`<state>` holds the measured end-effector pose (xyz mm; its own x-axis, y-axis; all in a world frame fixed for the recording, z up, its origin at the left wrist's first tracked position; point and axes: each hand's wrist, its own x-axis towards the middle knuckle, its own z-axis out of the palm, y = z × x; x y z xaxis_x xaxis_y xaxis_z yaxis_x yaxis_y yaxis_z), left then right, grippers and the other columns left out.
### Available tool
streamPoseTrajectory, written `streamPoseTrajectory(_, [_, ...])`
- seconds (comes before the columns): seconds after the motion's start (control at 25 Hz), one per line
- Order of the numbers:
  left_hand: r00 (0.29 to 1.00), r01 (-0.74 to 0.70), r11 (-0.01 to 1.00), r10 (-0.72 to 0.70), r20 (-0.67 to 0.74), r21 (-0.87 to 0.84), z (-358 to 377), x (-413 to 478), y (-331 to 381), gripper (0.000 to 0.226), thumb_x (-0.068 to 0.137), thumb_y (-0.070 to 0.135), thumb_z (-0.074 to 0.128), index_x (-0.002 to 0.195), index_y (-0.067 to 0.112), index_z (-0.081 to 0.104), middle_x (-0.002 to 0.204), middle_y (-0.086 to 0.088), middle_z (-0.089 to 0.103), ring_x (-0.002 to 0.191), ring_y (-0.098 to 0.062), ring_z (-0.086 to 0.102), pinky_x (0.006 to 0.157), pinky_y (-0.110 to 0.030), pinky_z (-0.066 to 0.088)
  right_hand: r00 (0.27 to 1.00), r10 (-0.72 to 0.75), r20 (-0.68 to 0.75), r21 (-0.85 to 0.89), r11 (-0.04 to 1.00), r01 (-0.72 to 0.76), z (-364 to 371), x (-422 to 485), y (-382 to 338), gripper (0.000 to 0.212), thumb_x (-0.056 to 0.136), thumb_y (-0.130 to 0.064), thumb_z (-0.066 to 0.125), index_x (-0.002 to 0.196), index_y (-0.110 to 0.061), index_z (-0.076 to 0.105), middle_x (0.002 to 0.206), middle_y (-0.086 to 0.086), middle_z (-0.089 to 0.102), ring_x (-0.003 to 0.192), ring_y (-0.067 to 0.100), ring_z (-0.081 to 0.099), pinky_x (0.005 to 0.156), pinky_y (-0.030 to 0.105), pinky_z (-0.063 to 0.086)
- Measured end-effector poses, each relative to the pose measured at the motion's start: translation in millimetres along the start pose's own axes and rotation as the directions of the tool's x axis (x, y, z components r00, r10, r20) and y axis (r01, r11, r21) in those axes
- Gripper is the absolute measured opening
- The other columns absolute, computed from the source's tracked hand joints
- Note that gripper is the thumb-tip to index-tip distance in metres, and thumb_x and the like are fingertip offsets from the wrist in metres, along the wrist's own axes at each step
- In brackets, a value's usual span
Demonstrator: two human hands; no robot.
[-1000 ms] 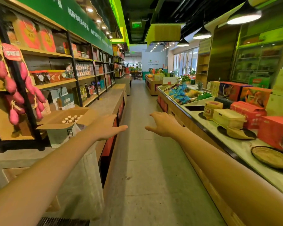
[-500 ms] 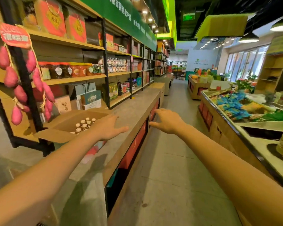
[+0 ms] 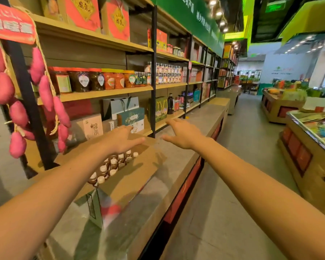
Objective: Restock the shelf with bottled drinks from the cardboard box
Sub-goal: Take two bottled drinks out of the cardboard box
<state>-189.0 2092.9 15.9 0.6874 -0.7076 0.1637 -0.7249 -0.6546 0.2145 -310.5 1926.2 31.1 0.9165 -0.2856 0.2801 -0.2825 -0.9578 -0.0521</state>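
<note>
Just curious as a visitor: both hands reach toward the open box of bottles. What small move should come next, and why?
Probably lower the left hand into the open brown cardboard box and grasp one of the white-capped brown bottles. Both it and the right hand are open and empty, the left hovering over the box.

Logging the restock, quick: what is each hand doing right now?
Left hand: open, holding nothing, over the cardboard box.
Right hand: open, holding nothing.

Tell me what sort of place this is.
Most likely a food shop: long shelves stocked with labelled jars and red gift boxes, a cardboard box of bottled drinks on the counter, display stands across the aisle.
</note>
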Motion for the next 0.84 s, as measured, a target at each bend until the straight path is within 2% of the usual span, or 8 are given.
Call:
streamPoseTrajectory(0.12, [0.999,0.044,0.999,-0.043,-0.013,0.030,0.3,57.4,-22.3,0.081,0.086,0.064,0.041,0.147,0.011,0.028,0.150,-0.012,0.034,0.136,-0.028,0.036,0.107,-0.041,0.035,0.999,-0.040,-0.006,0.029,0.999,0.040,19.6,76.0,11.9,0.067,0.090,-0.049,0.050,0.145,-0.014,0.031,0.148,0.011,0.038,0.133,0.031,0.039,0.104,0.046,0.040])
streamPoseTrajectory(0.28, [0.989,0.119,0.992,-0.114,-0.097,0.049,4.6,119.4,-55.1,0.074,0.089,0.058,0.044,0.145,0.011,0.033,0.149,-0.011,0.038,0.134,-0.027,0.038,0.104,-0.038,0.035,0.991,-0.130,0.021,0.105,0.986,0.127,63.3,168.9,15.8,0.066,0.090,-0.048,0.051,0.144,-0.016,0.031,0.147,0.011,0.037,0.132,0.031,0.040,0.105,0.046,0.040])
streamPoseTrajectory(0.48, [0.951,0.302,0.952,-0.296,-0.092,0.055,32.7,190.0,-106.0,0.078,0.088,0.061,0.042,0.147,0.011,0.026,0.151,-0.013,0.033,0.137,-0.029,0.034,0.110,-0.041,0.032,0.949,-0.314,0.025,0.204,0.931,0.302,123.0,276.3,14.0,0.063,0.091,-0.047,0.051,0.144,-0.017,0.033,0.148,0.008,0.038,0.135,0.027,0.036,0.107,0.044,0.036])
streamPoseTrajectory(0.68, [0.830,0.552,0.833,-0.552,-0.077,-0.024,78.8,248.9,-150.3,0.087,0.082,0.070,0.036,0.145,0.010,0.031,0.147,-0.014,0.039,0.131,-0.030,0.042,0.106,-0.044,0.037,0.844,-0.534,0.057,0.332,0.807,0.488,186.7,376.7,6.2,0.059,0.092,-0.043,0.052,0.141,-0.016,0.036,0.143,0.008,0.044,0.131,0.027,0.041,0.102,0.042,0.039])
streamPoseTrajectory(0.84, [0.689,0.721,0.688,-0.724,-0.020,-0.081,129.5,256.4,-171.4,0.078,0.088,0.060,0.041,0.146,0.010,0.026,0.148,-0.013,0.038,0.131,-0.031,0.042,0.106,-0.042,0.037,0.758,-0.633,0.158,0.482,0.719,0.500,256.0,413.3,-15.2,0.055,0.091,-0.042,0.053,0.139,-0.018,0.039,0.141,0.006,0.046,0.129,0.025,0.044,0.102,0.041,0.042])
